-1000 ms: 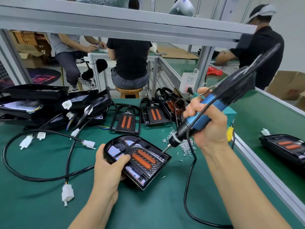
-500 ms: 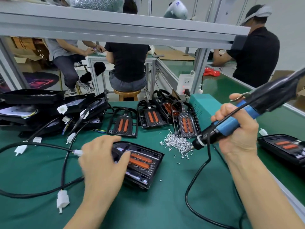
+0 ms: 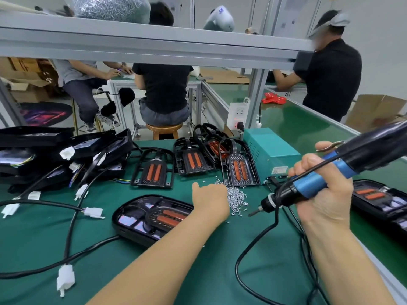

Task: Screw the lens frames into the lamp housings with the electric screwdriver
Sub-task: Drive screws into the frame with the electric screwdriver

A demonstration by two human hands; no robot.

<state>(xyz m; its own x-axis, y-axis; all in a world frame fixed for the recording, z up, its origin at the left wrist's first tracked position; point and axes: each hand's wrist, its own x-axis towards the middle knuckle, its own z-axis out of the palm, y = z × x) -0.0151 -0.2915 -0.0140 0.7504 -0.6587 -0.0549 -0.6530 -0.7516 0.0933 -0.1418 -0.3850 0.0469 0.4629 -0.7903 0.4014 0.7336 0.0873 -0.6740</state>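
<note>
This is a factory assembly line. A green-matted tabletop [image 3: 132, 271] framed in aluminium rail [image 3: 154, 47] carries stacked black lamp housings [image 3: 55, 155] left of the left hand [image 3: 209, 201], loose lens frames [image 3: 154, 170] beyond it, and a screw pile [image 3: 236, 198] at its fingertips. Farther off, seated workers [image 3: 164, 89] bend over similar benches, with cardboard boxes [image 3: 24, 86] behind them.

L hand at screw pile, R hand holding driver.
L hand [image 3: 210, 200] reaches over lamp housing [image 3: 152, 217] to screws [image 3: 237, 198] on green mat [image 3: 154, 278]; R hand [image 3: 323, 192] grips electric screwdriver [image 3: 312, 183], bit clear of mat.
</note>
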